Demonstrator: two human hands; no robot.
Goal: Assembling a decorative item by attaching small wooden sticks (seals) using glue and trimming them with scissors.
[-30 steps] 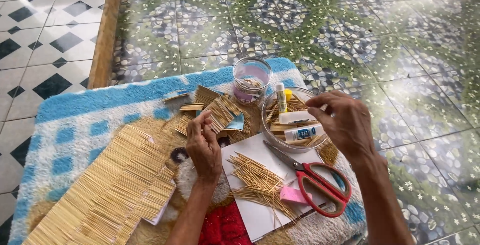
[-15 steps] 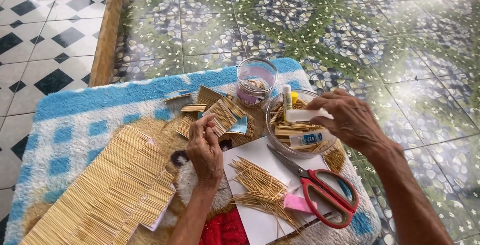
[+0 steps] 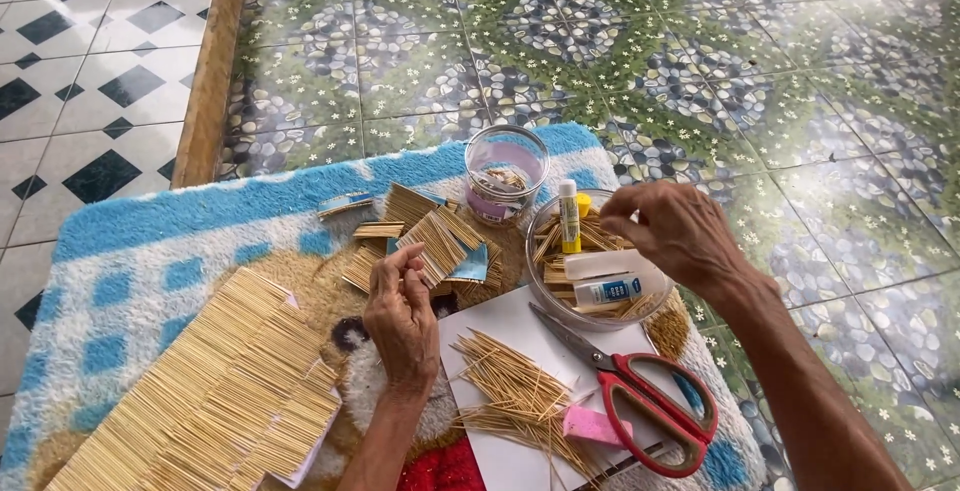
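My left hand (image 3: 403, 316) pinches a small glued panel of pale wooden sticks (image 3: 440, 236). My right hand (image 3: 668, 234) hovers loosely curled and empty over a clear round bowl (image 3: 545, 286) of glue bottles.

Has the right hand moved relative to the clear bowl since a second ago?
Yes. The right hand has shifted slightly left, over the clear bowl's far rim, fingertips now nearer the upright glue stick.

Two bare forearms, lean and sinewy, no sleeves in view. Left hand (image 3: 402, 319) and right hand (image 3: 672, 231) both ungloved, thin, with prominent knuckles and raised tendons. Short, plain nails. No rings, watch or bracelet at either wrist. Creased, weathered surface along both arms.
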